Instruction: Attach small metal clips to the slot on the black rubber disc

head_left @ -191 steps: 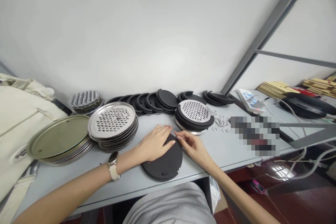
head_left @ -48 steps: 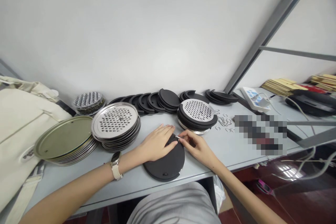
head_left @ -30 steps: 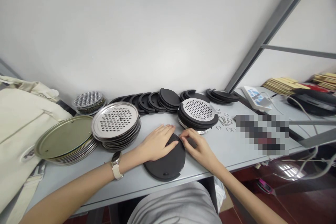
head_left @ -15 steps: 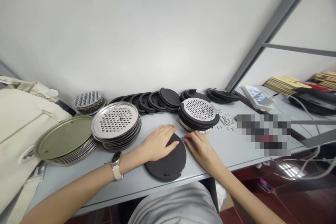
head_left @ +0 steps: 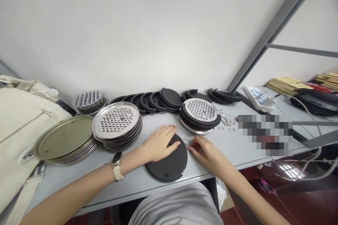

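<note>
In front of me a round black disc [head_left: 169,165] lies flat on the table, with a small slot near its front edge. My left hand [head_left: 161,143] rests on its upper left part, fingers stretched out and the thumb pointing right. Just beyond the disc's right edge, my right hand [head_left: 202,150] has thumb and finger pinched together on a small metal ring [head_left: 186,141]. The ring sticks out to the left of the fingertips. Several similar loose metal rings [head_left: 226,122] are scattered farther back on the right.
A perforated metal plate [head_left: 201,109] tops a stack behind my right hand. Stacked grater plates [head_left: 116,121] and green oval trays [head_left: 66,137] stand left. Black notched discs [head_left: 148,102] line the wall. A cream bag [head_left: 21,126] and grey metal frame [head_left: 277,24] flank the table.
My right hand has drawn slightly right and toward me, and the metal ring now shows clear of the fingers. My left hand and the black disc stay in place.
</note>
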`<state>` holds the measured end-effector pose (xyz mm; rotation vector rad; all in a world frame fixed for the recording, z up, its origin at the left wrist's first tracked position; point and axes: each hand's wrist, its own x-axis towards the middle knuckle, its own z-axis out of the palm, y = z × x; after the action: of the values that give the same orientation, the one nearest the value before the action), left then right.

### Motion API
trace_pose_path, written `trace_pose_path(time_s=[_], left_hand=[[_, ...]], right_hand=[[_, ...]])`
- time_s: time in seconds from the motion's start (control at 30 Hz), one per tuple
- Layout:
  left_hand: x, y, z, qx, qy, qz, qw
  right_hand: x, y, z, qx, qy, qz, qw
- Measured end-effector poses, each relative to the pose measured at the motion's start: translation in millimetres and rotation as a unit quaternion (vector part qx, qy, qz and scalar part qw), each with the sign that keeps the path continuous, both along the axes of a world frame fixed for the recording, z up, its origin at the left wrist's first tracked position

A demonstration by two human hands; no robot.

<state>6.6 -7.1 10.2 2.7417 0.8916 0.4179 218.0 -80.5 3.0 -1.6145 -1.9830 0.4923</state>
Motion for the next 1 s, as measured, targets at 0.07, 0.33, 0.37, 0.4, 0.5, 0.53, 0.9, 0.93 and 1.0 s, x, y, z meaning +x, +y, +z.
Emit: trace_pose_path(time_s=[0.07,0.33,0.37,0.4,0.5,0.53,0.9,0.93,1.0], left_hand=[[0.2,-0.2,0.0,0.003,0.003,0.001,1.000],[-0.2,0.0,-0.5,0.000,0.008,0.002,1.000],[-0.4,0.1,-0.4,-0.001,0.009,0.002,1.000],[-0.5,0.1,-0.2,-0.002,0.009,0.002,1.000],[-0.5,-0.4,1.0,-0.005,0.002,0.003,1.000],[-0.3,-0.5,1.4,-0.006,-0.001,0.004,1.000],[-0.5,0.4,0.1,-0.004,-0.004,0.002,1.000],[-0.4,0.4,0.2,-0.003,-0.003,0.002,1.000],[-0.2,0.3,0.8,-0.002,-0.003,0.002,1.000]], right_hand=[[1.9,0.0,1.7,-0.027,0.016,0.001,1.000],[13.0,-0.1,15.8,-0.041,0.121,0.030,0.991],[13.1,-0.5,19.3,-0.040,0.151,0.025,0.987],[12.7,-0.8,22.6,-0.052,0.178,0.029,0.982],[9.0,-0.9,29.7,-0.089,0.281,0.043,0.955],[7.4,-0.7,30.8,-0.102,0.318,0.045,0.942],[3.2,8.2,13.2,-0.178,0.525,0.009,0.832],[2.9,9.0,11.5,-0.176,0.519,0.012,0.837],[1.6,10.1,9.2,-0.155,0.479,0.011,0.864]])
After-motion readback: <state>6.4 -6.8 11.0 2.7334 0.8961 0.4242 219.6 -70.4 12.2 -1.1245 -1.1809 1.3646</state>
